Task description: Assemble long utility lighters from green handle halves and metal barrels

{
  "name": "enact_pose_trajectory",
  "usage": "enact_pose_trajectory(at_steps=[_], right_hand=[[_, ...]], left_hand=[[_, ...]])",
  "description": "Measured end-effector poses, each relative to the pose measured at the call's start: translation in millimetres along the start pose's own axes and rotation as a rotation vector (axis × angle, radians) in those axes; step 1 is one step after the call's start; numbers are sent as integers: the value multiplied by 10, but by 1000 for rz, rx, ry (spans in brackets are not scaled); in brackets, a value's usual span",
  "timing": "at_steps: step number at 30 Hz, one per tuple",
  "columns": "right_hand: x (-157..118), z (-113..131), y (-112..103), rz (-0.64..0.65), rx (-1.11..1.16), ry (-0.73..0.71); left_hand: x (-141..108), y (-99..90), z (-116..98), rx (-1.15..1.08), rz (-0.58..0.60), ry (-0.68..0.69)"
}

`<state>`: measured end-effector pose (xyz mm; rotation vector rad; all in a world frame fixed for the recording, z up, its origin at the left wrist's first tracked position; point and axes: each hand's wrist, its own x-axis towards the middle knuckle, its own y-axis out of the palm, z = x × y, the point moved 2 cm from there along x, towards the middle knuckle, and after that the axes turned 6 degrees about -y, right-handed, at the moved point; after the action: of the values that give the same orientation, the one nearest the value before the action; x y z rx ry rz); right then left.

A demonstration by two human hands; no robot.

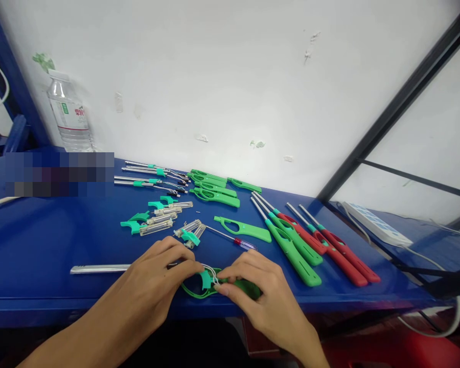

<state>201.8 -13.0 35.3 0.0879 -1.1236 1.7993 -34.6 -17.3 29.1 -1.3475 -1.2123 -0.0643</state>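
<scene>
At the table's front edge lies a half-open green lighter shell (193, 292), with a teal trigger (206, 279) and thin white wires (213, 273) in it. A silver metal tube (99, 269) sticks out to the left of it, partly under my left hand (163, 271). My left hand is closed over the front end of the shell, by the tube and trigger; its exact grip is partly hidden. My right hand (256, 283) pinches the white wires near the trigger, over the handle end of the shell.
Behind my hands lie a screwdriver (243, 243), clear fuel tanks (156, 227), teal triggers (130, 225), green shell halves (249, 230), and metal tubes with wires (138, 183). Assembled green lighters (291, 253) and red lighters (341, 260) rest at the right. A water bottle (69, 117) stands back left.
</scene>
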Motion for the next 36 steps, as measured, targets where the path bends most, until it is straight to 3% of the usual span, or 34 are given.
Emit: enact_pose_trajectory(at_steps=[11, 30, 36], right_hand=[[25, 40, -39, 102, -24, 30], [62, -51, -66, 58, -37, 10], [164, -51, -90, 141, -171, -112]], left_hand=[[-1, 10, -10, 7, -10, 10], [1, -1, -32, 19, -42, 29], [4, -9, -30, -10, -34, 14]])
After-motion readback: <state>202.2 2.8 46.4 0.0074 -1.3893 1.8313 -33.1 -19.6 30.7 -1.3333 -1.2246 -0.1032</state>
